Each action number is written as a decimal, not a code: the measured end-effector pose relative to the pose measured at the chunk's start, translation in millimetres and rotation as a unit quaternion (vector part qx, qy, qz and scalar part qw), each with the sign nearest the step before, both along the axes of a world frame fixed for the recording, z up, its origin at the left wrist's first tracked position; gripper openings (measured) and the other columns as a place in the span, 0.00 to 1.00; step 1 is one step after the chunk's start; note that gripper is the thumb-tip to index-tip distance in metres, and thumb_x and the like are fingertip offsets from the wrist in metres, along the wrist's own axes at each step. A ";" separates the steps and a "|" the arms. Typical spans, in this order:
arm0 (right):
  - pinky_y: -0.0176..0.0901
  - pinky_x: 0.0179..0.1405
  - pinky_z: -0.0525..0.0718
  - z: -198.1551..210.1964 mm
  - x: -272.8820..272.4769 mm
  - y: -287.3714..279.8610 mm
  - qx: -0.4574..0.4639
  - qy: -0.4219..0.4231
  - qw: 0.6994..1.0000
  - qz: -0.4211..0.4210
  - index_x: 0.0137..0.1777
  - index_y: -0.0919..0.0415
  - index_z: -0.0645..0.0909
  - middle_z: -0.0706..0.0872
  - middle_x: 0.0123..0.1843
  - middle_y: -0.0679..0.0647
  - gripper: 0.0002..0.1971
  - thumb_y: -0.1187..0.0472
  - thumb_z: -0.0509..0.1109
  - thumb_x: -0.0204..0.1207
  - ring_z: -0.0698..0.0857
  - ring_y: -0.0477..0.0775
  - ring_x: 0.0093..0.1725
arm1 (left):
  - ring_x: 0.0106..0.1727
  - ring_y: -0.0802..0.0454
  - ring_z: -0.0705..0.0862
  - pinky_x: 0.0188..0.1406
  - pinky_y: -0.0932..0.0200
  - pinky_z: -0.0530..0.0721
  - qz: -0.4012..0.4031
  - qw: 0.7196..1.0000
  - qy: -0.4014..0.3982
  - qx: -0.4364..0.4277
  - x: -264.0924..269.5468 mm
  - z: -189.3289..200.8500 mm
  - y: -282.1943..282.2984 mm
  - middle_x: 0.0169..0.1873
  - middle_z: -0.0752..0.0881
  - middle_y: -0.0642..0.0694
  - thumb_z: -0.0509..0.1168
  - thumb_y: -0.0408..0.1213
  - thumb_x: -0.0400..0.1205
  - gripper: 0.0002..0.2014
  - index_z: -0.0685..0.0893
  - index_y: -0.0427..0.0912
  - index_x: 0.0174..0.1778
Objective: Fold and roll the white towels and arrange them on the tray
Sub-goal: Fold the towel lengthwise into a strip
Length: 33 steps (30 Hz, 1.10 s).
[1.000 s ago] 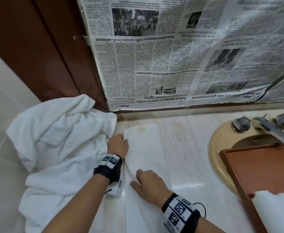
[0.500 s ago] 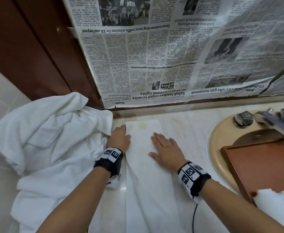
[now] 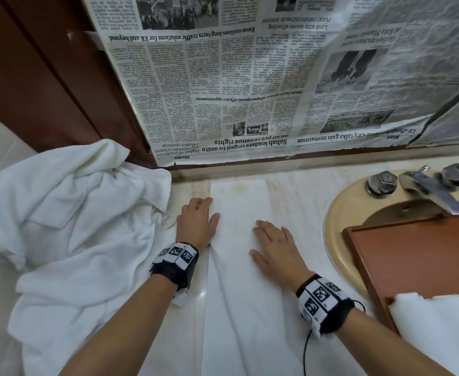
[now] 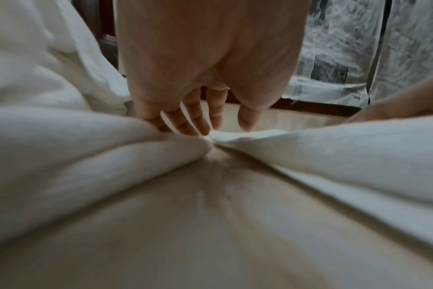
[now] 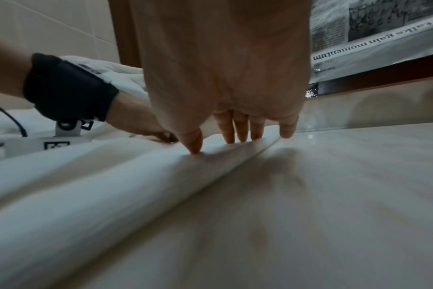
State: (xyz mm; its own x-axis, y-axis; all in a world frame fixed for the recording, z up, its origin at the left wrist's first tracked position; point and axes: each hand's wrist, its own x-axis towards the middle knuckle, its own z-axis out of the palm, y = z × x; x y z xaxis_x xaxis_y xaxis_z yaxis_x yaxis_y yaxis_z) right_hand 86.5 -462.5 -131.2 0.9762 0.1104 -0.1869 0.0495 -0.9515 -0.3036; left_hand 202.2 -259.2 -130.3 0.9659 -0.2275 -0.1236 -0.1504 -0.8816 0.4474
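Both of our hands now rest on the folded towel, a long narrow strip lying on the worktop just left of the sink. One second ago the right hand pressed the strip nearer to us with curled fingers; it has since slid away from us along the strip and now lies flat, fingers straight and spread, holding nothing. The left hand has stayed at the strip's left edge, on the side away from the sink; its grip is relaxed, fingertips touching the cloth where the edge meets the loose pile of towels.

We judge this as a smoothing pass: the fold is set and flattened, so the strip is ready for rolling. Rolling has not yet begun. The tray sits over the sink, on the side nearest us, with a white towel already on its near part.
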 end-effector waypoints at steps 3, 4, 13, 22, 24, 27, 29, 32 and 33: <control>0.58 0.69 0.81 2.5 -34.7 5.7 0.019 -0.060 0.998 -0.023 0.69 0.62 0.81 0.82 0.73 0.58 0.28 0.45 0.55 0.79 0.83 0.58 0.69 | 0.63 0.42 0.79 0.66 0.49 0.77 -0.001 0.995 -0.019 -0.098 -33.1 4.7 11.0 0.65 0.79 0.41 0.66 0.39 0.83 0.20 0.80 0.43 0.72; 0.57 0.64 0.84 1.4 -46.9 8.0 0.023 -0.072 0.997 -0.022 0.67 0.61 0.83 0.84 0.71 0.58 0.26 0.46 0.57 0.79 0.85 0.57 0.66 | 0.60 0.45 0.81 0.65 0.52 0.78 0.000 0.994 -0.012 -0.113 -47.9 5.9 15.8 0.61 0.81 0.43 0.67 0.39 0.83 0.17 0.83 0.44 0.69; 0.49 0.56 0.76 14.5 -124.4 30.0 0.077 0.038 0.996 -0.002 0.64 0.56 0.80 0.78 0.60 0.51 0.27 0.38 0.54 0.79 0.78 0.55 0.59 | 0.45 0.56 0.82 0.53 0.57 0.80 0.019 0.990 0.064 -0.121 -141.7 11.3 16.9 0.44 0.83 0.51 0.67 0.51 0.84 0.15 0.82 0.55 0.66; 0.45 0.35 0.73 38.7 -169.6 52.5 0.187 0.151 0.965 -0.105 0.43 0.53 0.67 0.76 0.38 0.49 0.11 0.52 0.64 0.83 0.74 0.50 0.35 | 0.39 0.50 0.81 0.37 0.55 0.76 0.053 0.993 0.095 -0.052 -165.3 15.1 4.1 0.39 0.82 0.49 0.68 0.59 0.77 0.19 0.75 0.46 0.44; 0.43 0.34 0.73 51.8 -183.5 61.6 0.234 0.130 0.958 -0.102 0.43 0.54 0.69 0.77 0.36 0.49 0.09 0.54 0.65 0.83 0.73 0.49 0.32 | 0.37 0.49 0.80 0.34 0.57 0.74 0.054 0.992 0.107 -0.049 -168.3 20.9 1.7 0.38 0.82 0.48 0.69 0.55 0.76 0.19 0.77 0.42 0.42; 0.45 0.39 0.78 70.3 -203.9 84.2 0.226 0.093 0.966 -0.086 0.58 0.56 0.74 0.83 0.42 0.52 0.09 0.53 0.66 0.83 0.78 0.49 0.36 | 0.31 0.49 0.76 0.30 0.60 0.71 0.048 0.989 0.128 -0.048 -169.9 23.9 3.8 0.30 0.78 0.48 0.68 0.47 0.76 0.15 0.76 0.40 0.34; 0.43 0.35 0.76 76.4 -217.1 100.0 0.185 0.106 0.974 -0.081 0.66 0.56 0.72 0.81 0.44 0.51 0.16 0.52 0.66 0.82 0.77 0.51 0.38 | 0.27 0.49 0.71 0.26 0.60 0.66 0.055 0.986 0.134 -0.077 -170.7 22.1 12.6 0.25 0.72 0.48 0.66 0.45 0.77 0.18 0.68 0.41 0.28; 0.41 0.30 0.71 79.5 -237.9 119.5 0.144 0.129 0.978 -0.084 0.69 0.57 0.70 0.78 0.43 0.51 0.18 0.54 0.65 0.81 0.79 0.55 0.40 | 0.25 0.51 0.67 0.25 0.58 0.62 0.064 0.982 0.134 -0.112 -170.3 22.4 27.8 0.25 0.70 0.46 0.60 0.47 0.81 0.20 0.66 0.40 0.27; 0.43 0.32 0.72 80.9 -245.0 125.5 0.135 0.126 0.979 -0.086 0.70 0.56 0.70 0.79 0.44 0.51 0.19 0.54 0.64 0.82 0.81 0.57 0.42 | 0.26 0.51 0.67 0.26 0.57 0.63 0.066 0.983 0.135 -0.108 -170.0 23.9 31.1 0.26 0.72 0.45 0.58 0.48 0.81 0.20 0.68 0.39 0.28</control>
State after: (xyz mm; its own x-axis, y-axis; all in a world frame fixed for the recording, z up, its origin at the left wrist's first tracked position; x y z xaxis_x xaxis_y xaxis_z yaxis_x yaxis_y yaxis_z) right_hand -158.4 -337.0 -50.2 0.9113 0.0273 -0.4108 -0.2130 -0.8226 -0.5273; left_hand 32.2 -228.1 -106.4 0.9272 -0.1511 -0.3427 0.1093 -0.7660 0.6335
